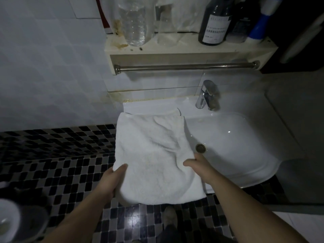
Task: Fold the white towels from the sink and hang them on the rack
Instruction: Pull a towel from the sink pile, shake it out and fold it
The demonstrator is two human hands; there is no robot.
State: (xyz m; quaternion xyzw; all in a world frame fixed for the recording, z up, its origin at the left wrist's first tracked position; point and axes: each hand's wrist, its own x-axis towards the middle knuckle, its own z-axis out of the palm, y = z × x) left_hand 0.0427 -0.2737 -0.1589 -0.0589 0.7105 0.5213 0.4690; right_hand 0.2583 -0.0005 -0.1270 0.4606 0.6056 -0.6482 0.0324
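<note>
A white towel (152, 155) is spread over the left side of the white sink (245, 146), its near edge hanging past the front rim. My left hand (112, 181) grips the towel's near left edge, thumb on top. My right hand (198, 165) pinches the right edge close to the drain (200, 148). A second layer of towel peeks out at the far edge near the wall. The metal towel rack (185, 67) runs along the wall above the sink, bare.
A chrome tap (206, 95) stands at the back of the sink. The shelf (175, 48) above the rack carries a clear water bottle (133, 20), a dark bottle (214, 21) and a blue-and-white container (261, 23). Black-and-white mosaic floor lies below; a white toilet edge (8, 220) is at lower left.
</note>
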